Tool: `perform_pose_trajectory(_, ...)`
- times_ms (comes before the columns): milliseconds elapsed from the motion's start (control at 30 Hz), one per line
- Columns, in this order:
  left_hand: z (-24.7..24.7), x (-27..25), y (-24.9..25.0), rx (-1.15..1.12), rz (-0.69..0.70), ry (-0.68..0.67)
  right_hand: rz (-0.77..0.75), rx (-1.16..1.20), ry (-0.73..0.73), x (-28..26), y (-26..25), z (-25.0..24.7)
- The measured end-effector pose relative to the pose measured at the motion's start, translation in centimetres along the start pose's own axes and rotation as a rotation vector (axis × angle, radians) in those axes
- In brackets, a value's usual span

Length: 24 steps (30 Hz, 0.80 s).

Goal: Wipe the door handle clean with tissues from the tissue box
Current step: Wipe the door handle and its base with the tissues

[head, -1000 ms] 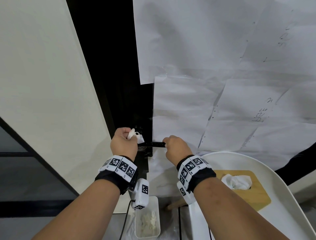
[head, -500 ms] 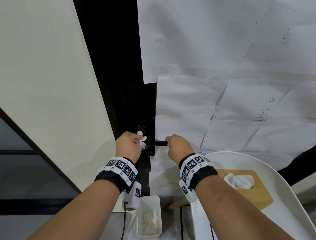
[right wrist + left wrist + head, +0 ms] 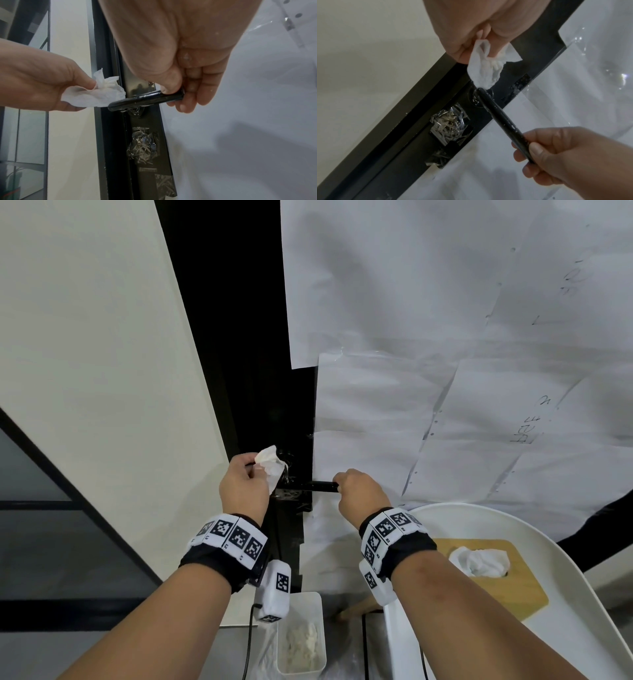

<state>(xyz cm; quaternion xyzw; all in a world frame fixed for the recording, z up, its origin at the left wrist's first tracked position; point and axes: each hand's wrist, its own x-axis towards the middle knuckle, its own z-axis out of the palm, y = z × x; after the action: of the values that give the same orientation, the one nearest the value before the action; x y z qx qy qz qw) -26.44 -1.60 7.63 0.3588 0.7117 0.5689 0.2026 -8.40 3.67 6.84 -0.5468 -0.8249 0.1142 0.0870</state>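
A black lever door handle [image 3: 320, 486] [image 3: 500, 121] [image 3: 145, 100] sticks out of the dark door frame, with wet drops on it. My right hand [image 3: 356, 491] [image 3: 181, 94] grips its free end between thumb and fingers. My left hand [image 3: 245, 482] [image 3: 479, 44] pinches a crumpled white tissue [image 3: 270, 465] [image 3: 483, 70] [image 3: 97, 96] at the handle's pivot end; the tissue's lower edge touches the handle there. A wooden tissue box [image 3: 513, 587] with a tissue sticking out of its slot sits on the white table at the lower right.
White paper sheets [image 3: 445, 371] cover the door to the right. A cream wall panel [image 3: 102, 371] stands left of the black frame. A white round table [image 3: 582, 628] is at the lower right. A small white bin [image 3: 317, 604] holding used tissues stands on the floor below the hands.
My left hand has lifted the tissue up and off the handle's middle toward its pivot end. My right hand has kept its grip on the handle's end.
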Motion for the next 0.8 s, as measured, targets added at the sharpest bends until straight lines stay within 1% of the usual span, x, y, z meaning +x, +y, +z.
perform_pose_trajectory(133, 0.4, 0.2, -0.3, -0.079, -0.054, 0.011, -0.001, 0.0, -0.003, 0.0, 0.0, -0.1)
perform_pose_trajectory(233, 0.8, 0.2, -0.4, -0.23, -0.084, -0.013, 0.002, -0.004, -0.005, 0.0, 0.0, 0.0)
perform_pose_trajectory(300, 0.8, 0.3, -0.3, -0.255, -0.078, -0.02, 0.003, -0.009, -0.004, 0.0, 0.0, 0.0)
perform_pose_trajectory(333, 0.8, 0.4, -0.4, -0.223, -0.06, -0.02, 0.003, -0.008, -0.003, 0.0, 0.0, 0.0)
perform_pose_trajectory(400, 0.4, 0.4, -0.5, -0.079, 0.008, -0.023, 0.005, -0.004, -0.005, 0.0, -0.1, -0.1)
perform_pose_trajectory(500, 0.0, 0.4, -0.9, 0.164, 0.147, -0.068, 0.004, 0.002, -0.004, -0.1, -0.1, -0.1)
perform_pose_trajectory(567, 0.0, 0.3, -1.1, 0.285, 0.251, -0.109, 0.0, 0.0, -0.003, -0.1, -0.1, -0.2)
perform_pose_trajectory(633, 0.2, 0.3, -1.4, 0.343, 0.328, -0.143, -0.002, -0.004, -0.008, -0.1, -0.1, -0.2)
perform_pose_trajectory(800, 0.4, 0.4, -1.7, 0.413, 0.369, -0.209, 0.004, -0.003, -0.01, 0.0, -0.1, -0.1)
